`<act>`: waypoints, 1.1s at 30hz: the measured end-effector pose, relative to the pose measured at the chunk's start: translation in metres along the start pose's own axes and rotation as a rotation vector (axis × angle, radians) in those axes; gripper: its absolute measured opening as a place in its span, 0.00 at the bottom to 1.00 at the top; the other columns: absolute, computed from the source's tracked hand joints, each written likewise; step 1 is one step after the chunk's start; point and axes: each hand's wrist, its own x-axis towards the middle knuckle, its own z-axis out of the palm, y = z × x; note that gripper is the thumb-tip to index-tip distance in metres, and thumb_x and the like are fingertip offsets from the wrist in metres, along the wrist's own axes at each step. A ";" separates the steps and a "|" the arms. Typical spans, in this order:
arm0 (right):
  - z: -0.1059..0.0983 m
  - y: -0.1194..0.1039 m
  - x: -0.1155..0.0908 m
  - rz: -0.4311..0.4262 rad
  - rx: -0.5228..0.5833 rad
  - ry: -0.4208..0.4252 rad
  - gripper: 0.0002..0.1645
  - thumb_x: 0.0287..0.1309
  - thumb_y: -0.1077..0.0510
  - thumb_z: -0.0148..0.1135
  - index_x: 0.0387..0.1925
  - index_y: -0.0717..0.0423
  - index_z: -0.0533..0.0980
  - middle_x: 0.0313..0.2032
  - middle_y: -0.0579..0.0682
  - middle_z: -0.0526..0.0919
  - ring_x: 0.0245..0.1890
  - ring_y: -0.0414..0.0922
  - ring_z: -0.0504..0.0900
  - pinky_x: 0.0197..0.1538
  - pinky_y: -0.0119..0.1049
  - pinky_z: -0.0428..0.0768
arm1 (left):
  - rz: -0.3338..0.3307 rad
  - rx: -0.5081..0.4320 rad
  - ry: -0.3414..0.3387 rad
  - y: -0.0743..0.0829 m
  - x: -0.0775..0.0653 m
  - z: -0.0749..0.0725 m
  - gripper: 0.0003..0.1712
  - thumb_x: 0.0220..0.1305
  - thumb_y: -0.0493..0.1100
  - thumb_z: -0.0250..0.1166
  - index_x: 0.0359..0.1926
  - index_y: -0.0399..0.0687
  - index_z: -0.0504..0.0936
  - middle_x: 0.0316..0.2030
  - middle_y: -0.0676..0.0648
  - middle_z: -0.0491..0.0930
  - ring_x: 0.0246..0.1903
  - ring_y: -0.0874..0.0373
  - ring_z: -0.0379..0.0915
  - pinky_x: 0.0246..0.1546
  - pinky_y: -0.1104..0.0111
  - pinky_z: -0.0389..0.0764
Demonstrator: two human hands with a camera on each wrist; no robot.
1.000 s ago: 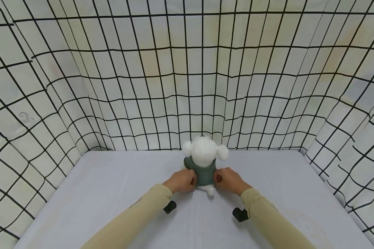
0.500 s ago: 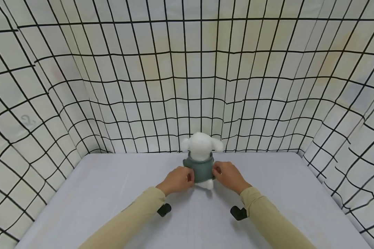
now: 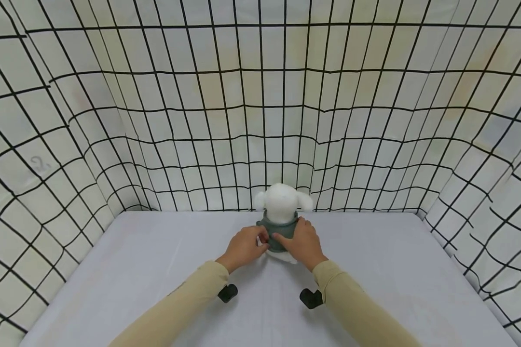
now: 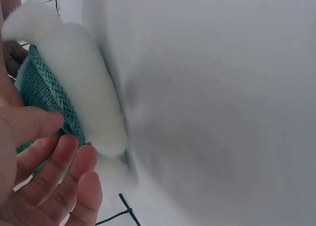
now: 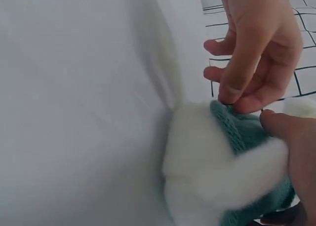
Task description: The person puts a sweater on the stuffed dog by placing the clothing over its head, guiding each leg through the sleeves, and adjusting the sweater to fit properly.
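Observation:
A white plush toy (image 3: pixel 281 202) with floppy ears sits on the white surface, its back to the head camera. It wears a green knitted sweater (image 3: pixel 282 230). At its left side, my left hand (image 3: pixel 242 246) pinches the sweater's hem between thumb and forefinger; the right wrist view shows this pinch, with the other fingers loosely bent. My right hand (image 3: pixel 305 246) holds the toy's right side, thumb across the back of the sweater and fingers round the side, partly hidden. White plush legs (image 4: pixel 89 82) stick out below the knit in the left wrist view.
A white padded tabletop (image 3: pixel 165 270) lies under the toy. White walls with a black grid (image 3: pixel 282 120) rise behind and on both sides. Black wrist-worn pieces (image 3: pixel 311 299) hang beneath the sleeves.
My right hand has shifted from pinching the sweater's right edge to holding the toy's side, thumb moving left across its back. My left hand stays at the hem, its fingers slightly raised.

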 end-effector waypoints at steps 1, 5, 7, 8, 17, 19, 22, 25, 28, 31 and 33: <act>0.002 -0.001 0.000 0.005 -0.022 0.013 0.53 0.49 0.32 0.67 0.59 0.71 0.65 0.48 0.66 0.76 0.48 0.59 0.77 0.45 0.56 0.79 | 0.002 0.006 0.007 0.000 0.000 0.000 0.03 0.59 0.39 0.67 0.35 0.48 0.81 0.31 0.53 0.81 0.26 0.64 0.71 0.23 0.73 0.72; 0.011 -0.001 0.001 0.045 -0.065 0.049 0.54 0.46 0.32 0.69 0.60 0.68 0.64 0.48 0.64 0.77 0.49 0.59 0.77 0.44 0.57 0.79 | -0.020 0.023 0.022 -0.002 0.000 -0.001 0.03 0.59 0.37 0.64 0.34 0.48 0.80 0.30 0.53 0.81 0.24 0.64 0.70 0.23 0.72 0.72; 0.012 0.001 0.002 0.054 -0.057 0.064 0.52 0.46 0.34 0.70 0.60 0.68 0.64 0.48 0.64 0.77 0.48 0.58 0.77 0.45 0.58 0.78 | -0.025 0.021 0.032 -0.003 0.000 -0.001 0.03 0.59 0.37 0.64 0.35 0.47 0.81 0.30 0.52 0.81 0.24 0.64 0.70 0.23 0.72 0.72; 0.012 0.002 0.002 0.053 -0.049 0.066 0.51 0.47 0.36 0.70 0.60 0.68 0.65 0.48 0.64 0.77 0.48 0.58 0.77 0.45 0.58 0.78 | -0.033 0.020 0.036 -0.003 0.001 -0.001 0.03 0.59 0.36 0.63 0.35 0.46 0.81 0.30 0.53 0.81 0.24 0.64 0.70 0.23 0.72 0.72; 0.000 0.011 0.001 -0.011 0.127 0.111 0.38 0.50 0.50 0.71 0.56 0.70 0.70 0.48 0.64 0.81 0.47 0.58 0.81 0.48 0.54 0.80 | -0.081 -0.041 0.079 -0.006 -0.001 -0.008 0.04 0.59 0.36 0.61 0.35 0.48 0.81 0.28 0.53 0.80 0.23 0.63 0.69 0.23 0.71 0.70; -0.003 0.015 0.002 0.005 0.173 0.095 0.38 0.52 0.50 0.69 0.58 0.70 0.68 0.50 0.64 0.80 0.49 0.58 0.80 0.51 0.53 0.79 | -0.095 -0.056 0.094 -0.008 -0.001 -0.010 0.04 0.59 0.35 0.61 0.34 0.49 0.80 0.29 0.53 0.81 0.24 0.63 0.69 0.24 0.71 0.71; -0.007 0.021 0.004 0.057 0.250 0.065 0.38 0.55 0.49 0.65 0.61 0.68 0.66 0.53 0.64 0.79 0.51 0.57 0.79 0.53 0.54 0.78 | -0.116 -0.084 0.117 -0.011 -0.001 -0.011 0.05 0.59 0.35 0.60 0.34 0.49 0.80 0.30 0.52 0.81 0.25 0.62 0.70 0.25 0.71 0.71; -0.010 0.026 0.006 0.112 0.313 0.025 0.37 0.57 0.47 0.61 0.62 0.64 0.66 0.55 0.62 0.78 0.52 0.56 0.79 0.55 0.53 0.77 | -0.134 -0.118 0.140 -0.015 0.000 -0.011 0.05 0.61 0.35 0.59 0.36 0.48 0.80 0.33 0.51 0.82 0.28 0.62 0.72 0.28 0.71 0.73; -0.015 0.031 0.009 0.149 0.393 -0.039 0.35 0.58 0.46 0.58 0.63 0.61 0.67 0.56 0.60 0.76 0.53 0.54 0.77 0.57 0.52 0.75 | -0.162 -0.173 0.143 -0.017 0.001 -0.012 0.03 0.63 0.37 0.60 0.38 0.47 0.79 0.35 0.50 0.82 0.31 0.61 0.75 0.31 0.70 0.76; -0.021 0.032 0.009 0.174 0.505 -0.130 0.34 0.59 0.47 0.55 0.64 0.57 0.67 0.59 0.58 0.74 0.56 0.53 0.74 0.61 0.51 0.72 | -0.198 -0.251 0.127 -0.017 0.001 -0.013 0.05 0.66 0.41 0.60 0.42 0.46 0.78 0.39 0.47 0.82 0.34 0.59 0.78 0.32 0.70 0.78; -0.024 0.032 0.009 0.181 0.582 -0.189 0.33 0.60 0.48 0.53 0.65 0.56 0.66 0.61 0.57 0.72 0.58 0.52 0.72 0.63 0.52 0.69 | -0.226 -0.310 0.112 -0.017 0.002 -0.013 0.09 0.70 0.44 0.57 0.46 0.45 0.77 0.43 0.45 0.82 0.35 0.57 0.80 0.32 0.69 0.78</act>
